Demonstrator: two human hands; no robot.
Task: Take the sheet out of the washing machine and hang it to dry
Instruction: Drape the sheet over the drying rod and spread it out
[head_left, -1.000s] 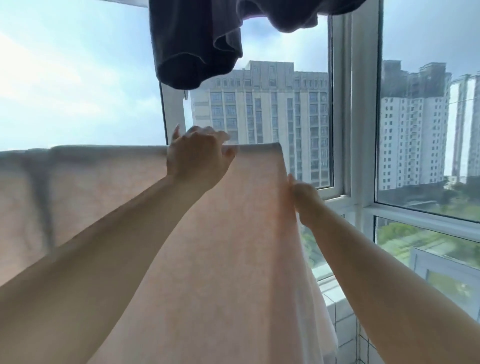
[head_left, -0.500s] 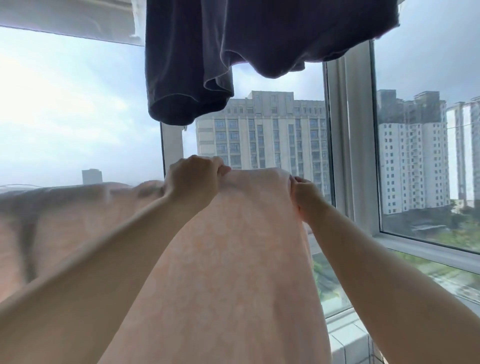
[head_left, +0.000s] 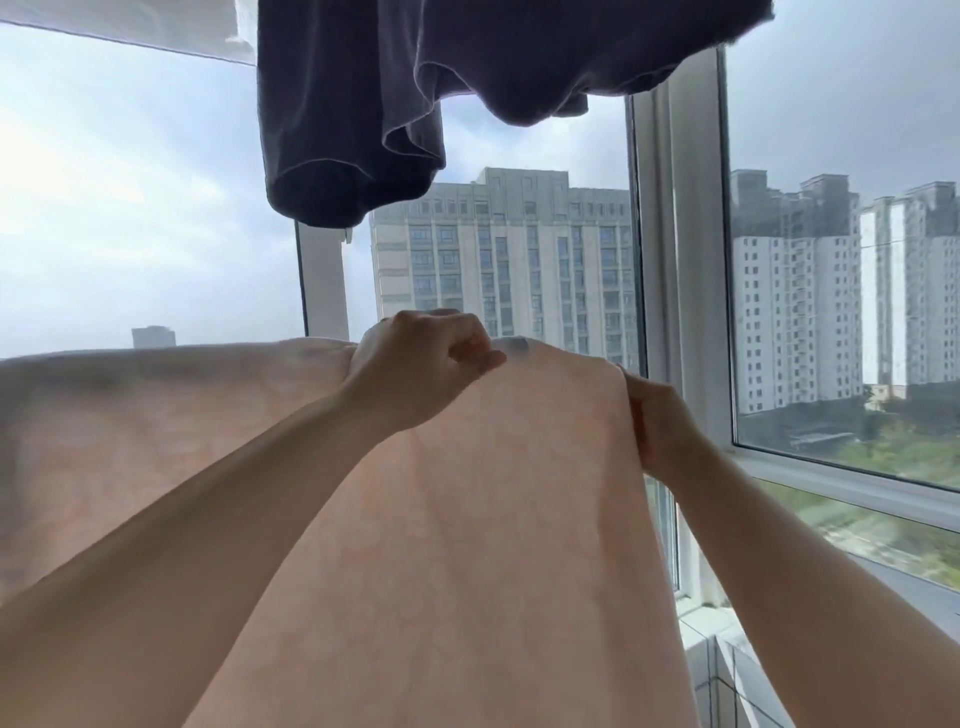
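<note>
A pale peach sheet (head_left: 498, 519) hangs spread across the lower half of the head view, its top edge running from the far left to the centre. My left hand (head_left: 421, 364) grips that top edge near the middle, fingers curled over the fabric. My right hand (head_left: 654, 421) holds the sheet's right side edge a little lower, its fingers hidden behind the cloth. Whatever the sheet hangs over is hidden by the fabric.
A dark grey garment (head_left: 395, 104) hangs overhead, just above my hands. Behind the sheet are large windows with a white frame post (head_left: 680, 270) to the right and a tiled sill (head_left: 727, 660) at lower right. Tall buildings stand outside.
The view has tilted upward, so the dark garment fills more of the top. My left hand has closed on the sheet's top edge, and both hands sit closer together.
</note>
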